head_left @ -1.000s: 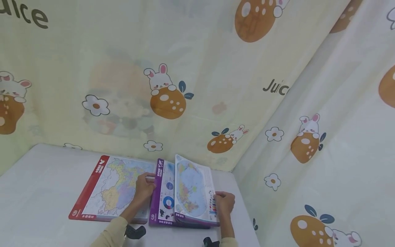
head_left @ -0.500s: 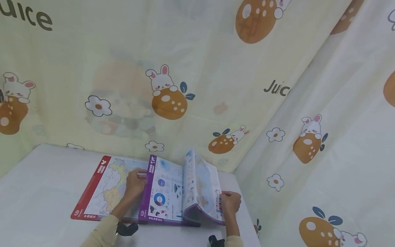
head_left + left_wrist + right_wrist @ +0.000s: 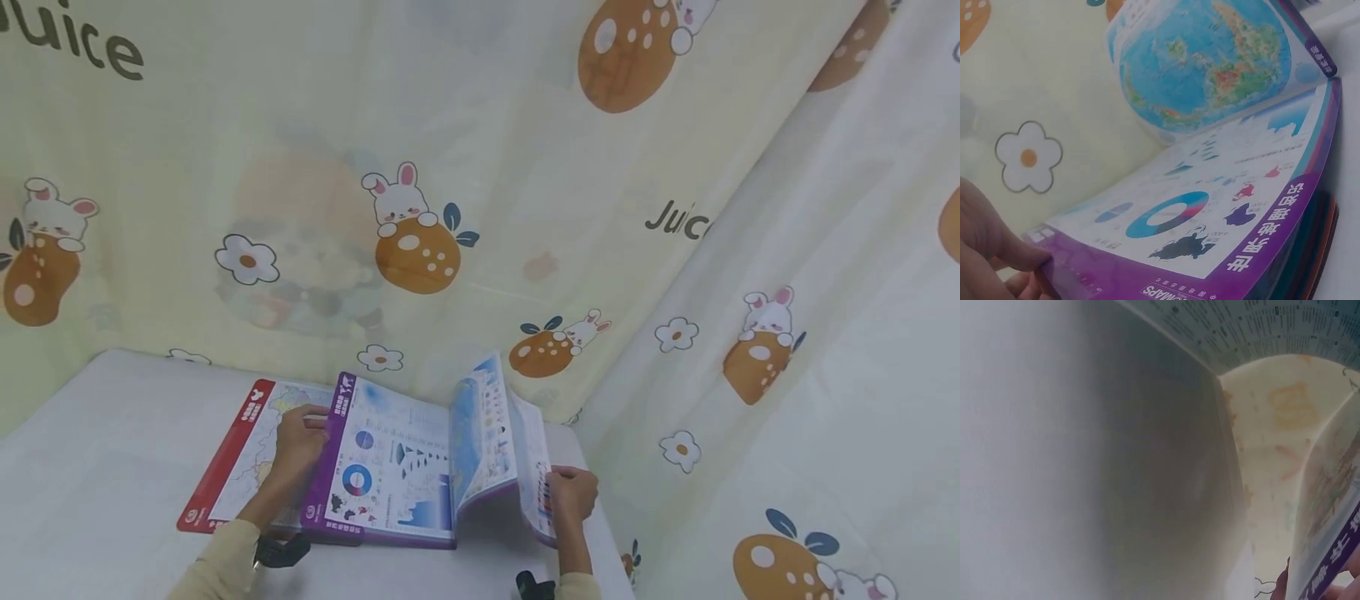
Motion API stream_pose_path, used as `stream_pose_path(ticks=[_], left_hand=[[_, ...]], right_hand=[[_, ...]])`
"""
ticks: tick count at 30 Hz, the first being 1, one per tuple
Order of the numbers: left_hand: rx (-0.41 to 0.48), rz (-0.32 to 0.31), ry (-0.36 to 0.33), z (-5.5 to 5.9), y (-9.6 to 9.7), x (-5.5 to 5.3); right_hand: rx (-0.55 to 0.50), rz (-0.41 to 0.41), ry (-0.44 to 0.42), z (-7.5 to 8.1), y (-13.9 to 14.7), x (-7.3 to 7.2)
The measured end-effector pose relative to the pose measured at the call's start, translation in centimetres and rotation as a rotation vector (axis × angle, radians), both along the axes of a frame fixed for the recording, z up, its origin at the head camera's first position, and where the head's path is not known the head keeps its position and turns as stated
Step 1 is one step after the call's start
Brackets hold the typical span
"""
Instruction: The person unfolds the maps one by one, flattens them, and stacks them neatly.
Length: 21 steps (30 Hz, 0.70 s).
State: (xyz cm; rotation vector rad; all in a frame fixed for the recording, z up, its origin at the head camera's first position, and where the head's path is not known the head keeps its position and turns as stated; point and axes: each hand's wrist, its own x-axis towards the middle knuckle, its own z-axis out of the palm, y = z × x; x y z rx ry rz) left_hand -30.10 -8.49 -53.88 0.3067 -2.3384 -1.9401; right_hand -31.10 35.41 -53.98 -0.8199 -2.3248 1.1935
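A purple-edged folding map (image 3: 390,467) of several joined panels stands partly unfolded, with one flat panel of charts and a raised fold at the right. My left hand (image 3: 298,442) pinches its left purple border; in the left wrist view, thumb and fingers of the left hand (image 3: 997,256) grip the map's corner. At the opposite edge my right hand (image 3: 573,496) holds the rightmost panel. Only bits of the right fingers (image 3: 1341,590) show in the right wrist view, behind that panel. A red-edged map (image 3: 225,467) lies flat on the table, partly covered by the purple one.
The white table (image 3: 112,467) reaches left and forward of the maps. Behind it hangs a pale curtain (image 3: 315,108) with rabbits, orange fruit and flowers, and more of it runs along the right side.
My left hand has moved left with the purple border, and my right hand slightly right. The map has spread, baring the chart panel, while the middle fold rose. More of the red-edged map is covered.
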Motion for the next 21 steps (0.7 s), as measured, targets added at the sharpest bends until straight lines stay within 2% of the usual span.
stream_pose_path(ticks=[9,15,21], left_hand=[[-0.057,0.058,0.02,-0.7,-2.6,0.5],[-0.087,0.107,0.014,-1.5,-4.1,0.1],[-0.128,0.148,0.017,-1.5,-5.3,0.0]], right_hand=[[0.007,-0.03,-0.002,-0.2,0.9,0.0],[0.034,-0.042,0.006,-0.8,1.5,-0.3],[0.048,-0.058,-0.002,-0.7,1.6,-0.4]])
